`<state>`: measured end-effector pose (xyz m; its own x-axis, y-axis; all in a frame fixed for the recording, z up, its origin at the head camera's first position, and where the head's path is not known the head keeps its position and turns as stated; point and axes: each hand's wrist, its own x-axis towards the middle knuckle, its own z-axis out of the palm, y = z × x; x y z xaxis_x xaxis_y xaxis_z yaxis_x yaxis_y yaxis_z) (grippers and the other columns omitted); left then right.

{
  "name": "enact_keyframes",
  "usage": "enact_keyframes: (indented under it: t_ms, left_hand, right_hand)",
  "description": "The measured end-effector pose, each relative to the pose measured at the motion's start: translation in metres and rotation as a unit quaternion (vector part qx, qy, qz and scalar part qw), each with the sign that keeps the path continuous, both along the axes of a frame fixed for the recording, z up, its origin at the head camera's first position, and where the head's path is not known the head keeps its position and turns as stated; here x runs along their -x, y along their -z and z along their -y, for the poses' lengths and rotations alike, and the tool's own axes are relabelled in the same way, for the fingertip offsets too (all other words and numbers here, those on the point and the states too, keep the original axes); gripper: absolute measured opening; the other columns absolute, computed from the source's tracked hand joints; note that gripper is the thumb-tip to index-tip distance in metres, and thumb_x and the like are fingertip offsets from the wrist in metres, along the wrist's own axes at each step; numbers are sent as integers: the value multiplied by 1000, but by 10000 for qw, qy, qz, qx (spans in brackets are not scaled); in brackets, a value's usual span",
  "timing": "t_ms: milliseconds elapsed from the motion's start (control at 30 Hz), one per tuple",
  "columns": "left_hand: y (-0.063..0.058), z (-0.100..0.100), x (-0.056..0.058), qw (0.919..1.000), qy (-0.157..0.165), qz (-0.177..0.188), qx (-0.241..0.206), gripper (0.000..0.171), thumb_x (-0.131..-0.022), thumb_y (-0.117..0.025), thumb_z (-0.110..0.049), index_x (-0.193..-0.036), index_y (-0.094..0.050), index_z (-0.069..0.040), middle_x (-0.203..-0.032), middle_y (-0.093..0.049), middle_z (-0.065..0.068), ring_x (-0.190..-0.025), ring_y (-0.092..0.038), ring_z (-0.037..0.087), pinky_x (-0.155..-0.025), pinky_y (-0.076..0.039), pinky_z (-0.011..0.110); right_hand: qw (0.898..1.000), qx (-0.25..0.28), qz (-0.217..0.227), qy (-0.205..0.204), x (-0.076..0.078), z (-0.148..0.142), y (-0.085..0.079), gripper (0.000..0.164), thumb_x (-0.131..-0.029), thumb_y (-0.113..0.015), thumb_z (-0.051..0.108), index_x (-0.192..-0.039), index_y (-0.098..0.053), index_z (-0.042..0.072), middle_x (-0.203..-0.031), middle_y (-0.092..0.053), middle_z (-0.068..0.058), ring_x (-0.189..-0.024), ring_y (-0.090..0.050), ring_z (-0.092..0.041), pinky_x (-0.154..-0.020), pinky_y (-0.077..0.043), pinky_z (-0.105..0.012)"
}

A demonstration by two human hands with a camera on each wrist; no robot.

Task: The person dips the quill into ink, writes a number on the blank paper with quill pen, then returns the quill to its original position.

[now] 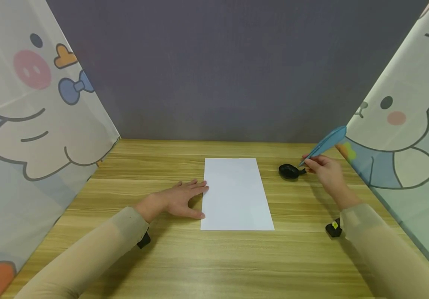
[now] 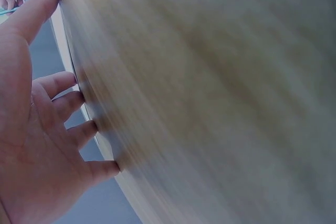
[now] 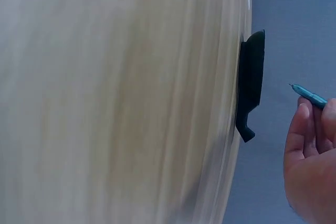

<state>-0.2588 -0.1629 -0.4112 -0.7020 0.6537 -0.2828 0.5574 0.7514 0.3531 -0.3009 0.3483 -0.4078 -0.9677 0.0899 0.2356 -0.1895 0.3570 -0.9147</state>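
My right hand (image 1: 326, 171) pinches a blue feather pen (image 1: 328, 140) low on its shaft, the feather slanting up and to the right. In the right wrist view the pen's pointed tip (image 3: 297, 86) sticks out past the fingertips, above the table. Just left of this hand lies a small black dish-like object (image 1: 289, 171) with a short bent stem toward the hand. A blank white sheet of paper (image 1: 237, 195) lies mid-table. With fingers spread, my left hand (image 1: 182, 200) rests at the sheet's left edge, fingertips and thumb tip reaching it.
The wood-grain table (image 1: 207, 265) is bounded by a dark grey panel (image 1: 222, 74) at the back. Cloths with cartoon animals hang at the left (image 1: 50, 124) and right (image 1: 416, 124), the right one close to my right hand.
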Motion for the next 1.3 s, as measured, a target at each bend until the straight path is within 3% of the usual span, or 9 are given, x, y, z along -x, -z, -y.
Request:
enact_keyframes:
  t_ms: [133,400,667,900,1100,1200,1300]
  left_hand:
    - [-1,0,1,10000,6,3,14,102,-100,-67,-71,-178,-22,-23,-187,-10,-2,-174,-6,32,-136,-8,72]
    - [-1,0,0,10000,9,2,19,101,-100,-67,-70,-178,-23,-22,-187,-10,-1,-174,-6,32,-136,-8,72]
    - [0,1,-1,10000,-5,-9,-8,102,-99,-67,-71,-177,-24,-22,-187,-11,-1,-174,-7,32,-136,-9,72]
    - [-1,1,-1,10000,-6,-28,29,101,-100,-67,-71,-177,-23,-23,-187,-11,-2,-174,-7,31,-136,-9,71]
    - [0,1,-2,10000,-25,-18,18,101,-100,-67,-71,-178,-23,-23,-187,-11,-2,-174,-7,31,-136,-8,71]
    - [0,1,-2,10000,-13,-25,8,101,-100,-66,-71,-178,-23,-23,-187,-11,-2,-174,-7,31,-136,-8,71]
    - [0,1,-1,10000,-7,-39,12,101,-100,-66,-71,-178,-23,-23,-187,-11,-3,-174,-7,30,-136,-8,70]
  right_hand:
    - [9996,168,191,-138,5,4,3,41,-111,-64,10,-139,-61,-21,-99,-76,25,-90,-75,5,-80,-64,-18]
    - [9981,-114,571,-204,6,14,4,44,-114,-60,13,-142,-59,-20,-98,-72,24,-89,-73,7,-85,-66,-22]
    - [9948,-336,928,-270,7,19,3,43,-115,-59,14,-144,-59,-17,-114,-78,-5,-88,-72,9,-85,-66,-24]
    - [9932,-423,1039,-319,10,18,5,43,-115,-58,12,-145,-57,-19,-117,-78,-8,-89,-72,8,-86,-67,-25]
    - [9922,-430,1115,-351,11,18,6,43,-116,-53,8,-148,-53,-20,-139,-69,-28,-91,-70,9,-89,-67,-27]
    - [9926,-397,1106,-313,11,19,5,43,-116,-53,9,-148,-53,-19,-136,-70,-27,-90,-70,8,-89,-67,-27]
    - [9943,-257,998,-282,9,21,4,44,-115,-55,11,-147,-54,-19,-118,-77,-10,-90,-71,7,-87,-66,-24]
